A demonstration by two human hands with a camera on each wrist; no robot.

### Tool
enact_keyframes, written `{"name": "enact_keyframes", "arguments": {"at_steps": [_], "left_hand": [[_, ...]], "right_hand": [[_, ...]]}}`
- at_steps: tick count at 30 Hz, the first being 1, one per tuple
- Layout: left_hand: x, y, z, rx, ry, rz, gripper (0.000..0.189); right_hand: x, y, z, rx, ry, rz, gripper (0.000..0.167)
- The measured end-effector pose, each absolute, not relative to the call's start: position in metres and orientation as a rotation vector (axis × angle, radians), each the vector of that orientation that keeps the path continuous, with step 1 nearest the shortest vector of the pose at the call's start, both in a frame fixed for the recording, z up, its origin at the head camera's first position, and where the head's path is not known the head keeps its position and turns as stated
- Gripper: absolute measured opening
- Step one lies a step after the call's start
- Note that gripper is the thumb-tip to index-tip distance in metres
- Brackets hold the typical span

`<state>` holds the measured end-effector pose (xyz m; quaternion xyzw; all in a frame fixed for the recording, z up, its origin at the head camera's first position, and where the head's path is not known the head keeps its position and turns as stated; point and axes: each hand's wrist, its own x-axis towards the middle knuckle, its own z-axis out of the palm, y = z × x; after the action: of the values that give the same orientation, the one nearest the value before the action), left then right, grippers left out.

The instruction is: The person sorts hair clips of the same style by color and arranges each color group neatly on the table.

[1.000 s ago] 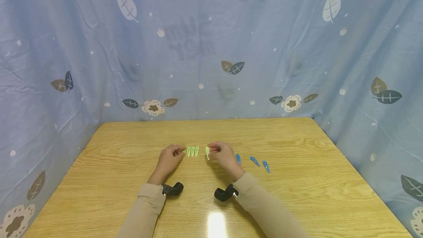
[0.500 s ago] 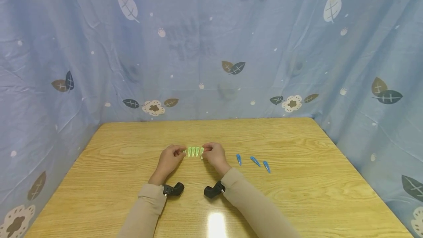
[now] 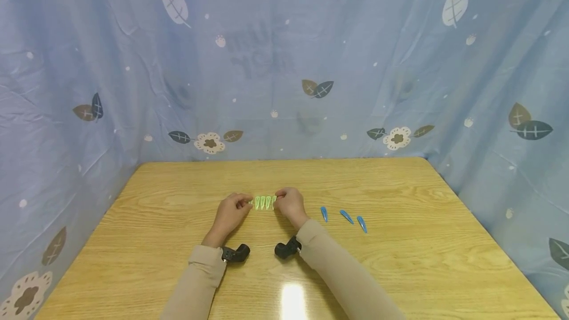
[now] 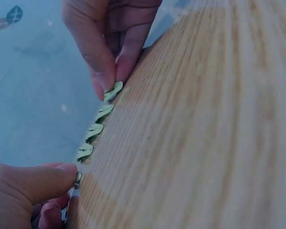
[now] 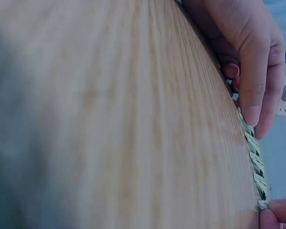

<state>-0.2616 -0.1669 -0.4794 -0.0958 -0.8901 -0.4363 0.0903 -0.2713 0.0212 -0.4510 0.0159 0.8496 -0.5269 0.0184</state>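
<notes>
Several pale green snap hair clips (image 3: 263,203) lie side by side in a short row on the wooden table (image 3: 400,270). At the row's left end my left hand (image 3: 231,213) pinches a green clip (image 4: 79,178) between thumb and fingers, which cover most of it. My right hand (image 3: 291,205) holds the rightmost green clip (image 4: 113,90) by thumb and fingertips, close beside its neighbour. In the right wrist view, the left hand (image 5: 255,57) appears at the top and the right hand (image 5: 282,212) at the lower right corner.
Three blue snap hair clips lie apart to the right: one upright (image 3: 324,214), one slanted (image 3: 346,216), one nearer the front (image 3: 362,224). A blue patterned curtain (image 3: 275,63) hangs behind and around the table. Black cameras (image 3: 235,254) sit on both wrists.
My right hand has moved left with its green clip, closing the gap to the row. The left hand stays at the left end. The blue clips keep their places.
</notes>
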Motion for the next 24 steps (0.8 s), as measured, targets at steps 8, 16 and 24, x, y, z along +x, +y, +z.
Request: {"name": "enact_keyframes", "arguments": {"at_steps": [8,16,24], "left_hand": [[-0.2628,-0.1678,-0.4820,-0.306,-2.640,-1.288,0.020],[-0.2626,-0.1684,-0.4798,-0.311,-2.646,-1.287,0.019],[-0.2617,-0.1670,-0.4774,-0.295,-2.649,-1.294,0.020]], "right_hand": [[-0.2715,0.0208,-0.4480,0.045,2.618,-1.619,0.027],[-0.2719,0.0202,-0.4469,0.065,2.597,-1.652,0.027],[-0.2687,0.0223,-0.4492,0.054,2.571,-1.708,0.028]]}}
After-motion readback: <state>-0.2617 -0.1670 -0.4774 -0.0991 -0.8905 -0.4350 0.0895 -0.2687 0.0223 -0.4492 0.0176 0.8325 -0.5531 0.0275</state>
